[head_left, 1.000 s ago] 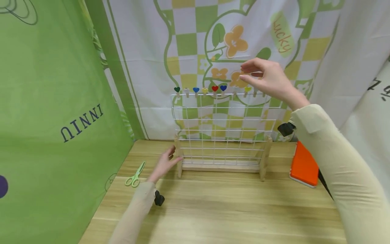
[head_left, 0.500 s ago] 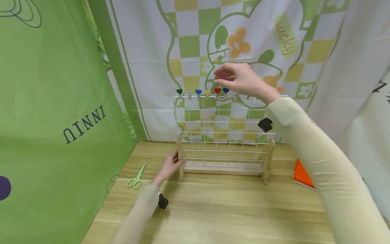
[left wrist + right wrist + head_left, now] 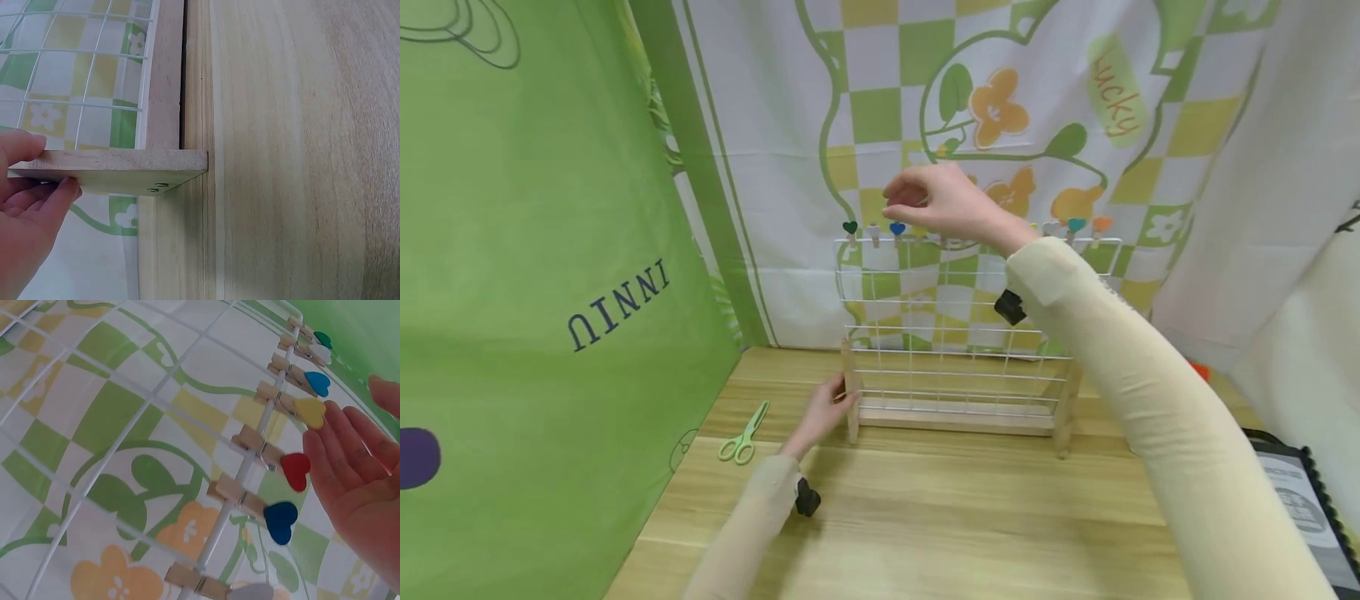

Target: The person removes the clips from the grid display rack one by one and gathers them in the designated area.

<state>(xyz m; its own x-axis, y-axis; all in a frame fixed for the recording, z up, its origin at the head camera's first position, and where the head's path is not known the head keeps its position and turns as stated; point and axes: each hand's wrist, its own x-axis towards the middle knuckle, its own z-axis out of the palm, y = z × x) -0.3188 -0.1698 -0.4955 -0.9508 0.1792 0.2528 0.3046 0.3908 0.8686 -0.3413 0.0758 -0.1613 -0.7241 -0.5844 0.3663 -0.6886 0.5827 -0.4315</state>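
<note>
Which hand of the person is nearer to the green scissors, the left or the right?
Left. The left hand pinches the wooden support, a little to the right of the scissors; the right hand is raised farther off, by the heart clips.

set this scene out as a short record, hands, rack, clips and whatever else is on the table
left hand: grips the wooden leg at the stand's left end
right hand: raised above the wire grid's top edge, near the yellow heart clothespin; contact unclear
wire grid: white, upright in the wooden stand
clips: heart clothespins in a row along the top wire, some hidden by the right hand
scissors: light green, left of the stand
table: wood-grain
</note>
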